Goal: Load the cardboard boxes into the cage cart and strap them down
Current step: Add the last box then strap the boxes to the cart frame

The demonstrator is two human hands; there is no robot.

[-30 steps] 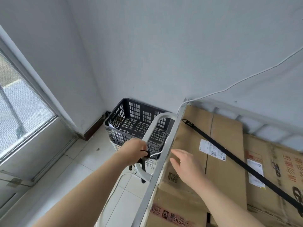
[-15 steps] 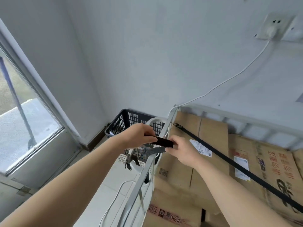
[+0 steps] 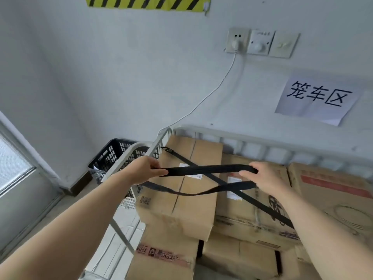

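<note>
Several cardboard boxes (image 3: 187,201) are stacked inside the grey metal cage cart (image 3: 238,136). One black strap (image 3: 260,205) is hooked at the cart's far left corner and runs diagonally over the box tops toward the near right. A second black strap (image 3: 203,170) is stretched above the boxes between my hands, and its lower run sags below. My left hand (image 3: 145,170) pinches its left end beside the cart's left rail. My right hand (image 3: 260,178) grips its doubled-over right end above the middle boxes.
A black plastic crate (image 3: 113,154) sits on the floor left of the cart, against the wall. A white cable (image 3: 214,91) drops from a wall socket (image 3: 237,40) to the cart's corner. A paper sign (image 3: 316,100) hangs on the wall. A glass door (image 3: 14,170) is at left.
My view has tilted up. My hands drew the second strap apart: the right hand moved right over the boxes while the left stayed by the rail, and the strap now spans between them.
</note>
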